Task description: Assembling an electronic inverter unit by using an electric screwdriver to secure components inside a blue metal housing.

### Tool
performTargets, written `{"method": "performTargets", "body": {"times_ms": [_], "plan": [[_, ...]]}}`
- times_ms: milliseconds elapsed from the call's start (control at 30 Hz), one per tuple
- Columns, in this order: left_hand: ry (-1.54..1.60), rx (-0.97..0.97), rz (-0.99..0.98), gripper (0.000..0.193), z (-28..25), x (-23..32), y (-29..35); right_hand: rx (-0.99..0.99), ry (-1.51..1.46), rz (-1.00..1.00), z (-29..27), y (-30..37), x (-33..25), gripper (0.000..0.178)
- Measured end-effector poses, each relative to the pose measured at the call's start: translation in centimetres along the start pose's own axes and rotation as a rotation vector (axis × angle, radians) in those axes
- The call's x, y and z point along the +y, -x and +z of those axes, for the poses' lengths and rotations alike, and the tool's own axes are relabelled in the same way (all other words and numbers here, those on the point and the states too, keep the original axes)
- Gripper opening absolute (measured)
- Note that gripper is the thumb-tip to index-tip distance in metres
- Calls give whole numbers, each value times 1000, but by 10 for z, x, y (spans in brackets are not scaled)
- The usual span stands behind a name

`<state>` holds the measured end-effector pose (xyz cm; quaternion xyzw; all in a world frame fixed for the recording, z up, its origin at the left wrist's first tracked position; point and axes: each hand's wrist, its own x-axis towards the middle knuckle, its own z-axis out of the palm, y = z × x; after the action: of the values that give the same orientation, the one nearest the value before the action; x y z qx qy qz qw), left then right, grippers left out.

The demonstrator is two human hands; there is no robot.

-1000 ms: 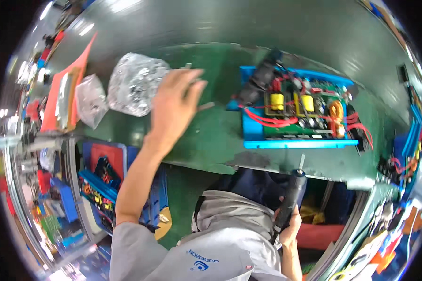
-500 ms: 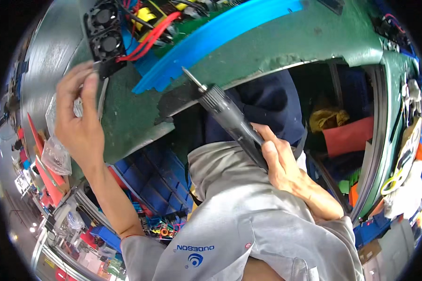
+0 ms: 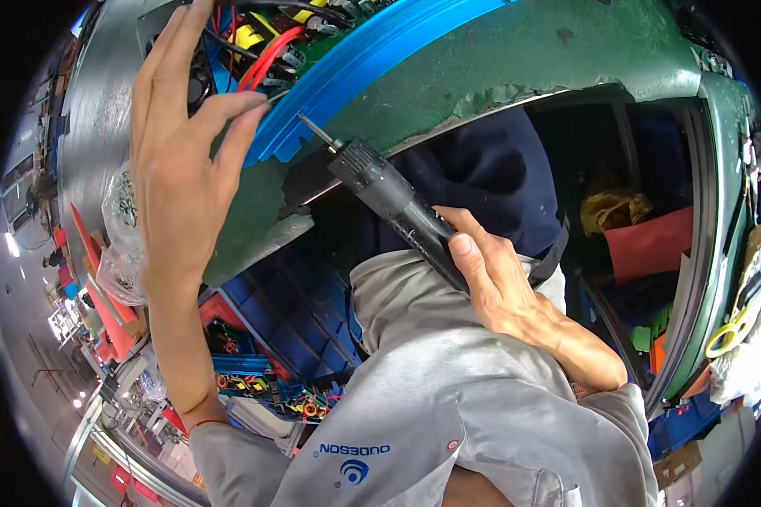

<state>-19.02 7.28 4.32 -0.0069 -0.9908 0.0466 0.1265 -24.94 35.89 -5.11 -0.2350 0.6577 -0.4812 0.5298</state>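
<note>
My right hand (image 3: 503, 283) is wrapped round the body of a black electric screwdriver (image 3: 385, 190). Its thin bit points up and left, with the tip close to the edge of a blue metal housing (image 3: 347, 72). My left hand (image 3: 182, 160) reaches over the housing's left end. Its thumb and forefinger pinch a small thin metal piece (image 3: 275, 97), too small to name surely, while the other fingers stretch out. Inside the housing sit a circuit board with yellow parts (image 3: 247, 37) and thick red wires (image 3: 272, 56). A black fan (image 3: 199, 80) is mostly hidden behind my left hand.
The green worktop (image 3: 499, 63) has a torn, chipped front edge. Left of my left hand lies a clear plastic bag (image 3: 120, 253) beside a red panel (image 3: 101, 296). Below the worktop are a blue crate (image 3: 283, 317) and a shelf holding a red cloth (image 3: 648, 245).
My left hand has moved right and up from beside the fans to the housing edge, fingers now pinched. The screwdriver has shifted slightly left, its bit nearer the blue housing.
</note>
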Motion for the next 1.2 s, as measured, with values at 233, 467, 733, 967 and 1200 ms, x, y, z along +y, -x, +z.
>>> {"method": "performTargets", "body": {"times_ms": [233,467,733,967,1200], "plan": [[31,-15,-19,3,7,-5,-3,1,-71,-16,4,-6,12,69],[173,23,-121,6,9,-10,3,-161,-403,48,3,-12,3,71],[352,-47,-236,12,6,-8,7,-244,-663,221,10,-5,19,93],[355,-22,-236,15,6,-16,2,-213,-493,136,4,-11,6,85],[429,-48,-242,14,9,-22,1,-263,-596,197,11,-9,2,86]]}}
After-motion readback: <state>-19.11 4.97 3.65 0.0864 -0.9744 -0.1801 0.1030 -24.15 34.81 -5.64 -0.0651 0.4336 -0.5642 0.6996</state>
